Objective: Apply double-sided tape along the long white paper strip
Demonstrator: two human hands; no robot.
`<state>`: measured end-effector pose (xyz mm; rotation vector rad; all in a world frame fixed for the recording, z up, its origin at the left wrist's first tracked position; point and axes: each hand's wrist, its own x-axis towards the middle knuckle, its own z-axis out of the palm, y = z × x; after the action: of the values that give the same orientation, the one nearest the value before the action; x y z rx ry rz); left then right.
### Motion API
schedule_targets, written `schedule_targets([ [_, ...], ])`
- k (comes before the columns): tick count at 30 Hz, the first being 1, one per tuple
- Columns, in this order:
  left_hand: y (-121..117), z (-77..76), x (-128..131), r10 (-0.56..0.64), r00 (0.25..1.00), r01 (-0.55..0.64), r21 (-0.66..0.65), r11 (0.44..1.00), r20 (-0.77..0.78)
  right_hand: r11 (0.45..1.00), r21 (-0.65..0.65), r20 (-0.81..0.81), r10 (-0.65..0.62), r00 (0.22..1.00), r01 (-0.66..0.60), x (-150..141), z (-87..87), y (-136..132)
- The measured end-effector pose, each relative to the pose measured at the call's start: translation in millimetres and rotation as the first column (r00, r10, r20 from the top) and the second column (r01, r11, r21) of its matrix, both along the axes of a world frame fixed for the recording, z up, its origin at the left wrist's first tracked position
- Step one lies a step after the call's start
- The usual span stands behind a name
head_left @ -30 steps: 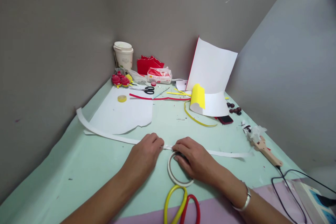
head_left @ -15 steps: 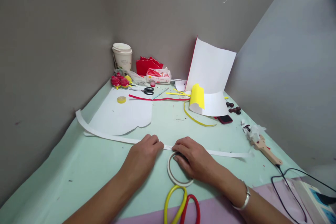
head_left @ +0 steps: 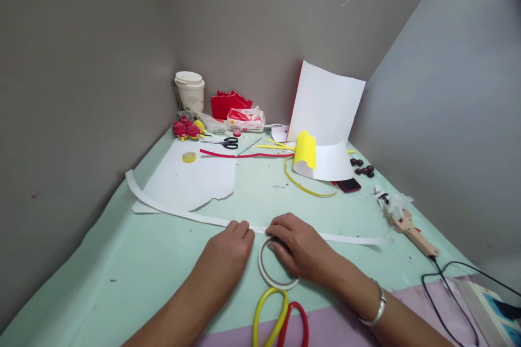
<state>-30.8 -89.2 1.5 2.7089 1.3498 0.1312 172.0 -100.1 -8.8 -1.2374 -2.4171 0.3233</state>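
Note:
A long narrow white paper strip (head_left: 195, 218) lies across the table in front of me, its left end curving up over a sheet. My left hand (head_left: 230, 249) is closed on the strip near its middle, fingers pressed together and the thumb hidden. Just to the right, my right hand (head_left: 299, 246) has curled fingers whose tips press the strip. Its thumb rests at the inner side of a roll of white tape (head_left: 261, 268), which lies flat under that hand. Below the roll show the yellow and red handles of scissors (head_left: 255, 319), the blades out of view.
A large white sheet (head_left: 203, 181) holds a small yellow tape roll (head_left: 189, 157). Behind are black-handled scissors (head_left: 230, 143), a red strip (head_left: 256, 155) and a lidded cup (head_left: 190, 89). Curved white card (head_left: 328, 103) stands right of centre. A glue gun (head_left: 415, 233) and power strip (head_left: 488, 309) are at right.
My left hand has come slightly nearer to me. The strip's left end has shifted a little to the right. My right hand and the tape roll stay almost where they were.

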Motion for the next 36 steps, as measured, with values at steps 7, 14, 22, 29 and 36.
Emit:
schedule_targets([
  [7, -14.9, -18.4, 8.7, -0.017, 0.982, 0.053, 0.190, 0.980, -0.188, 1.000, -0.001, -0.010, 0.006, 1.000, -0.006, -0.1, 0.5, 1.1],
  [14, -17.5, -31.8, 3.6, -0.020, 0.983, 0.065, 0.248, 0.967, -0.180, 1.000, -0.010, -0.008, 0.011, 1.000, -0.011, 0.1, -0.7, 1.9],
  [22, -17.3, -37.5, 1.5, -0.032, 0.987, 0.075, 0.280, 0.957, -0.155, 1.000, -0.002, -0.012, 0.015, 1.000, -0.015, 0.9, -1.2, 2.4],
  [29, -18.5, -37.5, 1.8, -0.040, 0.987, 0.082, 0.268, 0.960, -0.158, 1.000, 0.003, -0.009, 0.007, 1.000, -0.007, 0.9, 7.2, -1.8],
  [36, -19.5, -39.0, 1.6, -0.064, 0.988, 0.098, 0.254, 0.962, -0.138, 0.988, -0.151, 0.120, 0.047, 0.992, -0.029, -12.3, 27.9, -31.8],
])
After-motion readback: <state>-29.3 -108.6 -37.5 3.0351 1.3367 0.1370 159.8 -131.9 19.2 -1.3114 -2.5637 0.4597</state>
